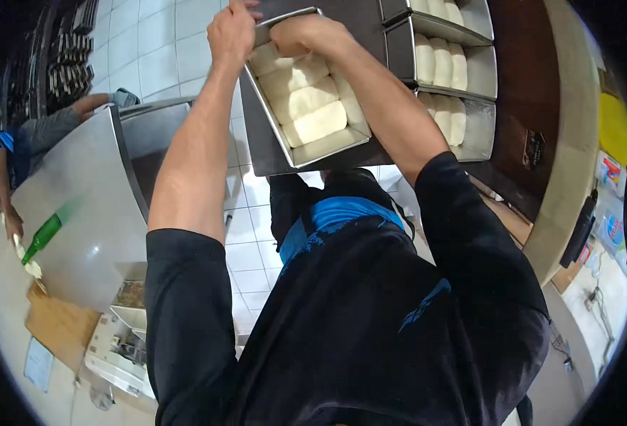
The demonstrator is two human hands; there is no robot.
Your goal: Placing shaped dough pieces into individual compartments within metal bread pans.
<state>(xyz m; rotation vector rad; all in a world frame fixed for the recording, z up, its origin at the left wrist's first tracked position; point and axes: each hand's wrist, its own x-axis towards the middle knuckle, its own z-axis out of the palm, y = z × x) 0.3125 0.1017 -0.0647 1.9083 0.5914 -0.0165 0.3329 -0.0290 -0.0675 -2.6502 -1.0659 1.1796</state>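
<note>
In front of me a metal loaf pan (361,138) holds several pale dough rolls (318,123) laid side by side across it. My left hand (232,32) is at the pan's far left corner, its fingers closed about the rim. Inside the pan's far end, my right hand (308,35) is curled into a fist, knuckles down against the dough. That hand hides the farthest part of the dough, and no object shows in its fingers. The pan stands on a dark surface (264,153).
More loaf pans (480,71) with dough rolls stand to the right. At left, another person's hand (14,226) is near a green bottle (44,238) and dough on a metal table (79,192). White tiles (253,248) cover the floor. A ledge (576,142) curves along the right.
</note>
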